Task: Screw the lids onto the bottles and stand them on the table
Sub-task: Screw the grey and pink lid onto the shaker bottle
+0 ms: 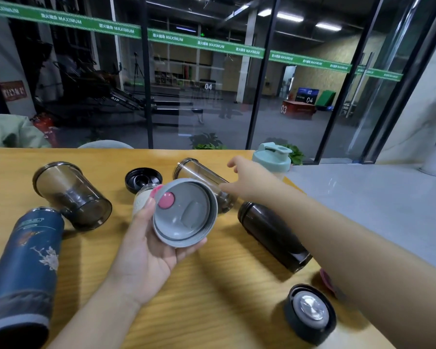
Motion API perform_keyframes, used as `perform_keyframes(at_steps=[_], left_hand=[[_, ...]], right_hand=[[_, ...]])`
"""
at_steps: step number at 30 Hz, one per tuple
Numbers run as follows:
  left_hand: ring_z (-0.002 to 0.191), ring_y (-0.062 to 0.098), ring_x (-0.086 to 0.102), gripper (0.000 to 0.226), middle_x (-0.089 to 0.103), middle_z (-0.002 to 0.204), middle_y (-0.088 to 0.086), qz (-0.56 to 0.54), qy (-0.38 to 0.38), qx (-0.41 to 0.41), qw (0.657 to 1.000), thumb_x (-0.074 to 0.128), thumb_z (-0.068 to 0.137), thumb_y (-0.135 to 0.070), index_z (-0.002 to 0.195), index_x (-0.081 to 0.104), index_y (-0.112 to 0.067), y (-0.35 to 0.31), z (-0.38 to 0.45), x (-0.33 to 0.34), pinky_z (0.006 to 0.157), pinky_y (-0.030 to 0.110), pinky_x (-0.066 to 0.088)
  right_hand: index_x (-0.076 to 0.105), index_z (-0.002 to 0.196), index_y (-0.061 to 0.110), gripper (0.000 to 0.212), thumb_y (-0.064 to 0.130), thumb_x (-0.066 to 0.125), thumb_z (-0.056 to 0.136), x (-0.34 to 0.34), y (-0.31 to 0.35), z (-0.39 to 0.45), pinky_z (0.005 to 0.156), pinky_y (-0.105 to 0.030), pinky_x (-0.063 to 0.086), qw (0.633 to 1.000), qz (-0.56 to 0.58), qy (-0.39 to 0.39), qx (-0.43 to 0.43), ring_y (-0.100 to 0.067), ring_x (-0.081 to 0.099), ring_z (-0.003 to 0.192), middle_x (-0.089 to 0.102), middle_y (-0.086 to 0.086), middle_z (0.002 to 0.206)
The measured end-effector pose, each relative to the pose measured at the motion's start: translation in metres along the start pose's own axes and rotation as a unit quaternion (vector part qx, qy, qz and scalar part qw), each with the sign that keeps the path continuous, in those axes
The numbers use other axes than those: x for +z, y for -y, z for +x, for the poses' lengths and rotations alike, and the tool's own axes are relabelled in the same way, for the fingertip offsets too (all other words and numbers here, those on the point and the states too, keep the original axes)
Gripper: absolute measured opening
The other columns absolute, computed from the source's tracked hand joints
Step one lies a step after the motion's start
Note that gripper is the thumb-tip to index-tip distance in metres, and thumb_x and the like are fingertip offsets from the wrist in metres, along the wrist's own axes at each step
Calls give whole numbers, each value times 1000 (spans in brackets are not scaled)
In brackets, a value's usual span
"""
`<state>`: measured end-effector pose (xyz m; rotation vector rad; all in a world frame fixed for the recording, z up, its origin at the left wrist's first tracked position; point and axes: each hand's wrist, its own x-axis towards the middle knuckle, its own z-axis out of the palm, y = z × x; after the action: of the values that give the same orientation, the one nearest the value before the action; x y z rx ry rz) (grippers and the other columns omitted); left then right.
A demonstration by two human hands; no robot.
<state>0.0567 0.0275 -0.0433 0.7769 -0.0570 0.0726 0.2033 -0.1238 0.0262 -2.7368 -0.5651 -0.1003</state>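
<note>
The grey lid (185,212) sits in the left hand (146,238), turned up so its hollow inside shows, with a pink plug (166,200) in it. The left hand grips it by the rim, thumb on the near-left edge and fingers under the bottom edge. The lid looks like smooth, hard plastic, round and wide.

The bottle it may fit is the clear smoky one (204,182) just behind the lid. It lies on its side on the counter (212,285), with its long way running from the far left to the near right and its open mouth at the far end. The right hand (244,177) is the nearer one: it reaches over that bottle with fingers spread and loose, holding nothing. I think it will need to grab the bottle round the middle and tip it up.

A 2nd clear smoky bottle (72,195), wider, lies on its side to the left. A blue bottle (23,268) with painted flowers lies at the near left. A dark shiny bottle (273,235) lies on its side to the right. A green-lidded bottle (272,157) stands at the far edge, so 1 looks done. A black lid (142,178) lies behind the grey one, and another black lid (310,313) with a shiny metal middle lies at the near right. The counter is yellow wood with fine lines
</note>
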Motion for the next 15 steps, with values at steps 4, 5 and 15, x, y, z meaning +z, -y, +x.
perform_keyframes(at_steps=[4,5,15], left_hand=[[116,39,58,96,57,134,13,-4,18,29,999,83,56,-52,139,46,-23,-7,1,-3,78,50,56],[118,40,57,95,56,135,14,-7,24,32,999,81,58,-53,139,45,-20,-7,1,-3,80,50,55],[109,29,65,96,64,125,9,-93,-45,98,990,78,54,-49,139,44,-18,-9,0,0,75,46,57]], right_hand=[[40,127,10,63,48,66,83,31,7,29,77,-35,46,992,-121,16,-4,-28,56,98,58,-10,116],[40,123,10,60,47,66,83,37,7,33,75,-34,43,990,-141,28,0,-27,54,93,59,-10,112],[43,122,9,61,45,69,80,61,8,56,86,-38,43,973,-208,76,66,-28,60,93,58,-2,92]])
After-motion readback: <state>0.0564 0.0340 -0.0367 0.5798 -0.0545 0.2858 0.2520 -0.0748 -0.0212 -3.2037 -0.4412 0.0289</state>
